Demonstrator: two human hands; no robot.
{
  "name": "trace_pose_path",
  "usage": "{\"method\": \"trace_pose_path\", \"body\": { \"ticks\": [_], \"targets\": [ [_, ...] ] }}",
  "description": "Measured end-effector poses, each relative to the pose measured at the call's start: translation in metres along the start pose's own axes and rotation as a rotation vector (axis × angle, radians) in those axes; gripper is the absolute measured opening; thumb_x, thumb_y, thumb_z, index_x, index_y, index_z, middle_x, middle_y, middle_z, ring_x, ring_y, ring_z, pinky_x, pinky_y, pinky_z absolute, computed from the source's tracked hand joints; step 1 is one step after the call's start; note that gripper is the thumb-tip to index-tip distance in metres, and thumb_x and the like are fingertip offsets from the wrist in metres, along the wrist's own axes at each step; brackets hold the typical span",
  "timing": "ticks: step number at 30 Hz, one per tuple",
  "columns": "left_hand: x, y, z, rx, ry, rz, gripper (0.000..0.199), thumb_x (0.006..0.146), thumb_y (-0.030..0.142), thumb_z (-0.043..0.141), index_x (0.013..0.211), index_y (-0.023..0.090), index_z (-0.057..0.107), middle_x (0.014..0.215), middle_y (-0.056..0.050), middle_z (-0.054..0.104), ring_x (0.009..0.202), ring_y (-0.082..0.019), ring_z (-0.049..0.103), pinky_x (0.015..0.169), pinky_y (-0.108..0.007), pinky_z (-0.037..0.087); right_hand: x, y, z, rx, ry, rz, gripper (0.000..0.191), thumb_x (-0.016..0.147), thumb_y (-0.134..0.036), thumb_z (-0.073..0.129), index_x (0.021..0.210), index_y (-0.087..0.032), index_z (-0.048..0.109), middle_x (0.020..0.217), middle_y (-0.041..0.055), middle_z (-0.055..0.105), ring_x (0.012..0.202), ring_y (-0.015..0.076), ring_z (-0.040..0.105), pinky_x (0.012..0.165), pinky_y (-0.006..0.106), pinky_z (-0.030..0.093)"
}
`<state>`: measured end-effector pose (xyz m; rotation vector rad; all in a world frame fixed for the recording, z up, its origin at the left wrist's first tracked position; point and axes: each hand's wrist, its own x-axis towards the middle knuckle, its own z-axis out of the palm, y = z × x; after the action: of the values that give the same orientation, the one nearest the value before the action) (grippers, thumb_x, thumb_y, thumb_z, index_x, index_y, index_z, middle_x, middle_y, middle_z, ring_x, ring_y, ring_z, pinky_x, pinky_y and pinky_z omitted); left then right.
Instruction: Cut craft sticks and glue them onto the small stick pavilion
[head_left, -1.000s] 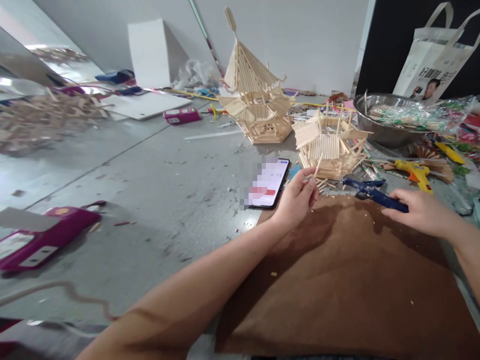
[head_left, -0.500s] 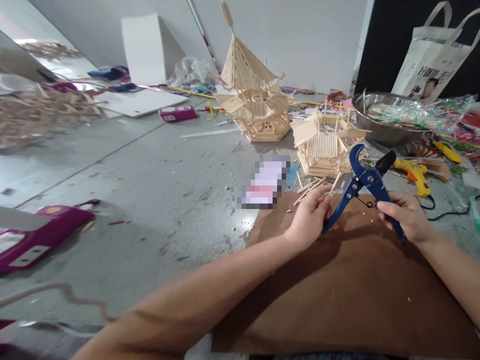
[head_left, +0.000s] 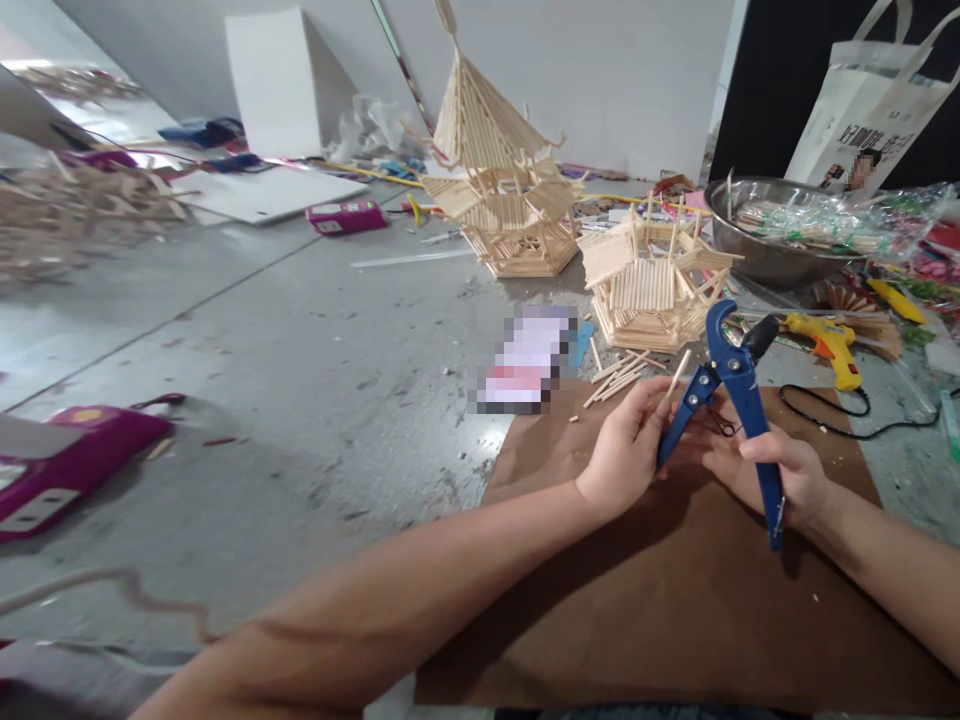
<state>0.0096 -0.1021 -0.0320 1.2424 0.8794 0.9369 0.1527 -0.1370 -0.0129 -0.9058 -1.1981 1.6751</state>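
Grey flr (head_left: 300,330), scuffed + littered w/ bits; pale wall (head_left: 630,90) at back, dark panel (head_left: 765,90) to its R. Brown sheet (head_left: 637,620) on flr under both hands, few crumbs on it.

L hand (head_left: 626,450): thumb + fingers pinching thin wooden stick (head_left: 680,370), tilted up, just L of blue cutter (head_left: 739,385). R hand (head_left: 791,470) has the cutter over the sheet: thumb across R handle, fingers reaching behind twd L handle. Handles spread in a V, head end up. L handle's lower end is at the L hand's fingers; can't tell if they grip it.

Loose sticks (head_left: 615,378) piled btwn sheet's far edge & small stick model (head_left: 641,285). Taller stick tower (head_left: 491,125) w/ pointed roof stands behind it, to the L. Phone (head_left: 525,360), pixelated, lies L of the loose sticks, blue scrap (head_left: 582,342) beside it.

Yellow glue gun (head_left: 832,340) just past sheet's far R corner, blk cord (head_left: 885,437) looping over that corner. Steel bowl (head_left: 780,260) behind, holding bagged sticks; white tote bag (head_left: 855,120) at back R. Purple socket box (head_left: 82,460) on flr, far L.
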Motion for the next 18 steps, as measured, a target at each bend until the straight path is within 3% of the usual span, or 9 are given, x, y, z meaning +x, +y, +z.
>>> {"method": "trace_pose_path", "body": {
  "ticks": [3, 6, 10, 12, 14, 18],
  "targets": [
    [0.0, -0.001, -0.001, 0.034, -0.009, 0.054, 0.028, 0.081, 0.038, 0.047, 0.101, 0.019, 0.048, 0.057, 0.004, 0.051, 0.035, -0.004, 0.039, 0.031, -0.016, 0.032, -0.003, -0.001, 0.0, -0.078, 0.051, -0.016, 0.048, 0.063, -0.03, 0.04, 0.109, -0.025, 0.052, 0.093, 0.0068, 0.063, 0.091, 0.0245, 0.058, 0.077, 0.043, 0.046],
    [0.003, 0.0, -0.006, 0.065, 0.035, 0.091, 0.024, 0.082, 0.034, 0.048, 0.099, 0.018, 0.049, 0.047, 0.008, 0.038, 0.034, -0.004, 0.032, 0.033, -0.015, 0.025, -0.01, -0.008, -0.008, -0.243, 0.132, -0.116, 0.042, 0.065, -0.027, 0.044, 0.106, -0.025, 0.051, 0.097, 0.0057, 0.061, 0.096, 0.0238, 0.056, 0.083, 0.042, 0.044],
    [0.009, 0.006, -0.016, 0.105, 0.08, 0.12, 0.019, 0.082, 0.03, 0.046, 0.097, 0.018, 0.048, 0.046, 0.009, 0.036, 0.036, -0.004, 0.031, 0.036, -0.016, 0.024, -0.013, -0.021, -0.028, -0.849, 0.351, -0.162, 0.029, 0.068, -0.025, 0.049, 0.097, -0.023, 0.052, 0.095, 0.0063, 0.059, 0.092, 0.023, 0.056, 0.083, 0.039, 0.044],
    [0.011, 0.008, -0.019, 0.128, 0.076, 0.142, 0.017, 0.082, 0.029, 0.046, 0.096, 0.018, 0.048, 0.047, 0.009, 0.037, 0.037, -0.004, 0.032, 0.038, -0.016, 0.025, -0.01, -0.023, -0.039, -1.163, 0.42, -0.187, 0.036, 0.067, -0.022, 0.049, 0.104, -0.021, 0.049, 0.101, 0.0091, 0.056, 0.095, 0.0241, 0.055, 0.084, 0.039, 0.043],
    [0.011, 0.009, -0.021, 0.147, 0.064, 0.159, 0.016, 0.082, 0.028, 0.045, 0.095, 0.018, 0.048, 0.048, 0.009, 0.038, 0.038, -0.004, 0.033, 0.039, -0.017, 0.026, -0.005, -0.019, -0.048, -1.349, 0.418, -0.236, 0.05, 0.066, -0.02, 0.049, 0.115, -0.018, 0.041, 0.113, 0.0125, 0.051, 0.105, 0.0265, 0.049, 0.09, 0.041, 0.039],
    [0.011, 0.009, -0.023, 0.197, 0.055, 0.182, 0.018, 0.082, 0.028, 0.045, 0.096, 0.018, 0.05, 0.047, 0.008, 0.038, 0.038, -0.005, 0.033, 0.042, -0.018, 0.027, 0.002, -0.008, -0.059, -1.485, 0.303, -0.239, 0.061, 0.067, -0.02, 0.049, 0.125, -0.021, 0.03, 0.119, 0.0123, 0.048, 0.11, 0.0285, 0.046, 0.092, 0.045, 0.036]
  ]
}}
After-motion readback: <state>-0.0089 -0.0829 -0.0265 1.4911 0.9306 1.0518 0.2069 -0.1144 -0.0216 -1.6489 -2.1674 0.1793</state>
